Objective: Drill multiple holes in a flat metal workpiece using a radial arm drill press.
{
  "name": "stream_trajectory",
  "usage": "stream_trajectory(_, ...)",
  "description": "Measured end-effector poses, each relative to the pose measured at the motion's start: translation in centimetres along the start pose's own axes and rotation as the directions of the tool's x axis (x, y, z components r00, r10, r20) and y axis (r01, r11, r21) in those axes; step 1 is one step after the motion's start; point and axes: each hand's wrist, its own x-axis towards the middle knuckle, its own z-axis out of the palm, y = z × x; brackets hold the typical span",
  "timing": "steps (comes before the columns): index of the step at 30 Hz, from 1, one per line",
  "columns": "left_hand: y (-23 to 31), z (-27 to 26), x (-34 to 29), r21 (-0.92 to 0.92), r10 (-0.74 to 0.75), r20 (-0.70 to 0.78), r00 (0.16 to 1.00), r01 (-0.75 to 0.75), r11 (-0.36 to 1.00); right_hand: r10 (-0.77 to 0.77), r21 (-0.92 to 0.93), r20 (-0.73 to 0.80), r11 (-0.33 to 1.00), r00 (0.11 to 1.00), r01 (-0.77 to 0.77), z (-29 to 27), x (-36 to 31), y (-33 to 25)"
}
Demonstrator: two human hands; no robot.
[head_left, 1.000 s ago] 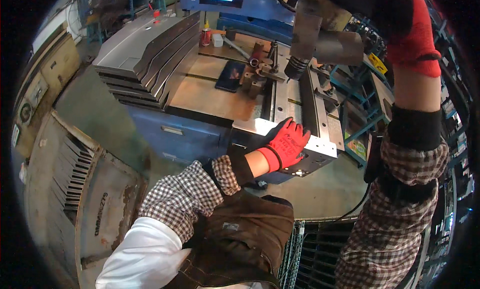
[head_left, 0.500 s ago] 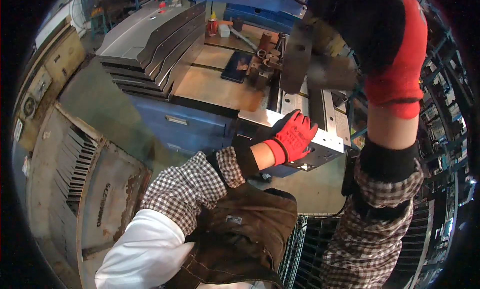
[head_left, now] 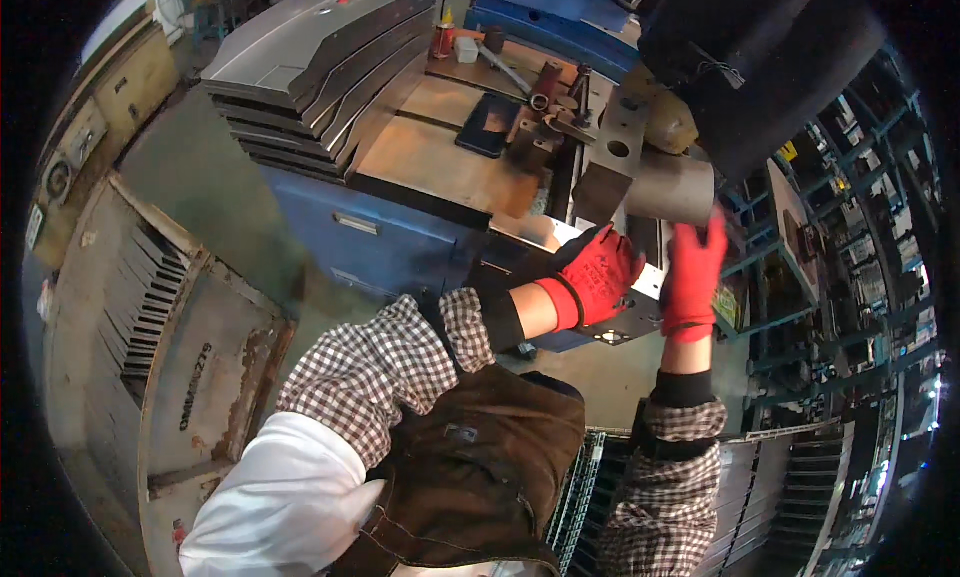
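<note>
My left hand (head_left: 600,277), in a red glove with a dark palm, is closed over the near end of a bent sheet-metal part (head_left: 650,279) with holes in it. That part rests on the machine table under the spindle head. Just right of it is my right hand (head_left: 693,277), also in a red glove, raised below a grey metal cylinder (head_left: 672,187). Motion blurs its fingers, and I cannot make out anything held in them. A flat steel bracket with a round hole (head_left: 612,157) stands left of the cylinder, above my left hand.
A dark machine head (head_left: 770,67) overhangs at the upper right. Stacked sheet-metal panels (head_left: 290,57) stand at the table's left. A phone (head_left: 489,125), a wrench (head_left: 505,69) and clamp blocks (head_left: 535,142) lie on the table. Blue racks (head_left: 800,307) line the right side.
My right hand has come down from high up near the machine head to beside the sheet-metal part. My left hand stays on the part. The view has shifted slightly.
</note>
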Motion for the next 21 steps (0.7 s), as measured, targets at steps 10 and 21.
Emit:
stream_trajectory(10,-0.3,7.6,-0.3,-0.472,-0.055,-0.040,0.998,0.030,0.881,-0.041,-0.554,0.306,0.805,0.951,0.213,5.7,-1.5,6.0)
stream_trajectory(21,-0.9,-0.7,-0.7,-0.013,-0.067,-0.030,0.997,0.066,0.998,-0.210,-0.715,0.331,0.580,0.920,0.390,0.8,1.7,5.3)
